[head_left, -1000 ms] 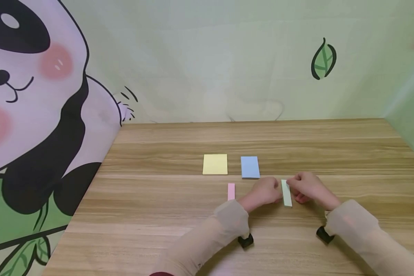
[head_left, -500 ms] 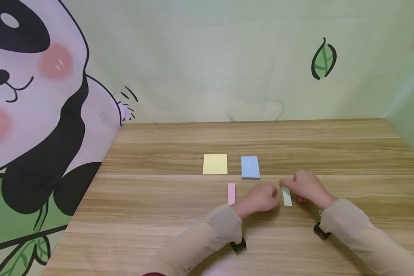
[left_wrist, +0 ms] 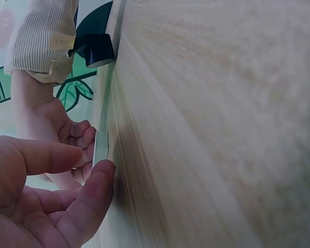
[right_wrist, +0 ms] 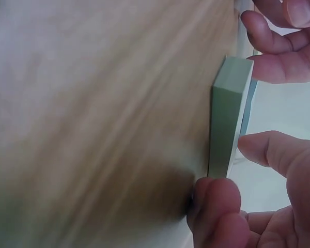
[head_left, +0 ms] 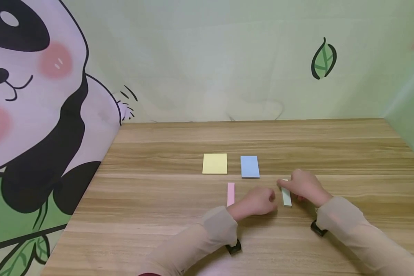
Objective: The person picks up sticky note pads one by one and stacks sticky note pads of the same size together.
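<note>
A narrow pale green sticky-note pad lies on the wooden table between the hands. My right hand is at its far end; a digit crosses the top there. In the right wrist view, the thumb touches the upper face of the green pad, and curled fingertips meet its lower end. My left hand sits just left of the pad, thumb and forefinger parted, apart from it. In the left wrist view, the green pad shows beyond these fingers. A pink narrow sticky-note pad lies left, partly behind the left wrist.
Behind the hands lie a yellow square sticky-note pad and a blue oblong one. The wooden table meets a wall cloth printed with a panda at left and leaves.
My left hand has drawn back left and toward the front, away from the green pad. My right hand has shifted left over the pad's far end. The pads stay put.
</note>
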A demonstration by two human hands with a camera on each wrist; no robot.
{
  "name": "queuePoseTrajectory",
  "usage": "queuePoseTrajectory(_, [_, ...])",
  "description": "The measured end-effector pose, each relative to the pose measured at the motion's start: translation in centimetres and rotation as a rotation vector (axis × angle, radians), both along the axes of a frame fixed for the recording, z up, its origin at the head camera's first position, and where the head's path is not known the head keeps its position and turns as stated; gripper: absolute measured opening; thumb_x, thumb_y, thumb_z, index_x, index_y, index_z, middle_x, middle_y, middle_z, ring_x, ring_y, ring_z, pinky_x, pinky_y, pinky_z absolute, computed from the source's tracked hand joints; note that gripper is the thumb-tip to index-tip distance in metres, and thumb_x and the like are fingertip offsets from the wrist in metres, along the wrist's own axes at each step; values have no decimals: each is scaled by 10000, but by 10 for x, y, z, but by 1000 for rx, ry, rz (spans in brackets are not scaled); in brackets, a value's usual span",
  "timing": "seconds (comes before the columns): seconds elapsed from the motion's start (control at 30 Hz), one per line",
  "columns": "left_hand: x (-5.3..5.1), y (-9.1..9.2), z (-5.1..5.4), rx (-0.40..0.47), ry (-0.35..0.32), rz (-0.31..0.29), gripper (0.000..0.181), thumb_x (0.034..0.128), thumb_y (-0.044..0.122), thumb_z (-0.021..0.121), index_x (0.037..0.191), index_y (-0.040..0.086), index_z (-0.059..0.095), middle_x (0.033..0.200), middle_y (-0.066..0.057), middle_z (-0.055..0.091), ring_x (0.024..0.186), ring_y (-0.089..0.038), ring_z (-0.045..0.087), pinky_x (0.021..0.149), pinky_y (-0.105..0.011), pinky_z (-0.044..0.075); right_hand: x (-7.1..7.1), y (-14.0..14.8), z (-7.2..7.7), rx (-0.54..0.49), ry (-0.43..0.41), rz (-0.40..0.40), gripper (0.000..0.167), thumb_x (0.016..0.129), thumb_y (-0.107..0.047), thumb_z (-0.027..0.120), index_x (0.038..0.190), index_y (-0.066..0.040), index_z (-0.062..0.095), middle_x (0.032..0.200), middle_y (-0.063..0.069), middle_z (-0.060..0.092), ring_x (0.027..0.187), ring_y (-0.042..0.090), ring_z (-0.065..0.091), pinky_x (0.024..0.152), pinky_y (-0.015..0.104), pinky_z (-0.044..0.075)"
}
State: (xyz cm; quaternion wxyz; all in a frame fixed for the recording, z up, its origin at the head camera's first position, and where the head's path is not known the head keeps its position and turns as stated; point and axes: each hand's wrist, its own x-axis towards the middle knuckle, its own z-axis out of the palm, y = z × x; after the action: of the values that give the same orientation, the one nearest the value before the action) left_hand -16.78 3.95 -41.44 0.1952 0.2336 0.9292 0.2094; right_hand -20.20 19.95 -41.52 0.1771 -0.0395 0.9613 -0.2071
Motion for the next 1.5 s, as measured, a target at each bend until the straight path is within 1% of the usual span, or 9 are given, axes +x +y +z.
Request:
queuePoseTrajectory(0.23, [1,-2,0,-1,-5,5,114,795,202,577,794,91,606,631,44,514,543,-71,438,487,-167,346,-3,-4,2,17,12,27,432,789,-373,525,447,-137,407,365,-49,390,333,107,439,403,223,327])
queuePoseTrajectory(0.53, [0,-3,-2,-4,-27,29,199,798,218,586,942,87,628,780,32,592,627,-71,483,562,-156,378,-5,-6,1,30,11,52,409,787,-314,515,441,-106,453,342,-44,404,311,80,403,388,208,304])
queuePoseTrajectory(0.83, [3,-4,3,2,-40,42,200,795,218,591,946,92,626,760,37,578,615,-70,477,544,-159,371,-6,-6,3,23,-10,68,396,809,-281,510,457,-110,446,353,-51,397,314,63,384,360,172,274])
queuePoseTrajectory(0.97, [2,-6,1,19,-55,44,191,794,201,589,939,82,624,734,32,579,612,-73,490,547,-164,385,-7,-6,2,13,-21,69,378,805,-273,508,469,-107,457,358,-51,402,315,60,386,353,165,275])
queuePoseTrajectory(1.07, [-1,-8,-6,39,-41,41,200,791,204,579,948,87,622,773,34,599,637,-68,499,577,-167,401,-7,-7,3,7,-27,70,370,801,-274,508,474,-110,453,357,-55,395,317,61,383,356,170,276])
queuePoseTrajectory(1.2, [-2,-10,-5,67,-34,60,209,797,200,573,966,89,628,851,31,626,694,-62,518,635,-164,419,-7,-10,6,2,-25,69,370,791,-280,509,466,-116,441,352,-57,386,315,64,372,363,180,271])
queuePoseTrajectory(1.27, [-2,-12,-3,85,-34,74,197,801,196,572,957,94,634,829,34,629,688,-56,520,625,-158,417,-7,-12,8,-2,-22,69,369,782,-280,511,458,-118,440,349,-58,385,313,64,369,363,182,270])
queuePoseTrajectory(1.3, [0,-13,2,85,-49,92,188,804,182,577,955,87,636,826,28,629,691,-60,524,626,-156,418,-8,-14,9,-4,-21,69,368,779,-280,510,456,-119,439,348,-58,385,313,64,367,362,183,271])
queuePoseTrajectory(1.5, [0,-19,6,109,-4,116,108,805,170,565,844,112,647,673,58,577,576,-41,464,515,-143,364,-8,-24,15,-5,-5,84,372,770,-279,510,440,-125,432,340,-62,380,309,61,365,364,190,277])
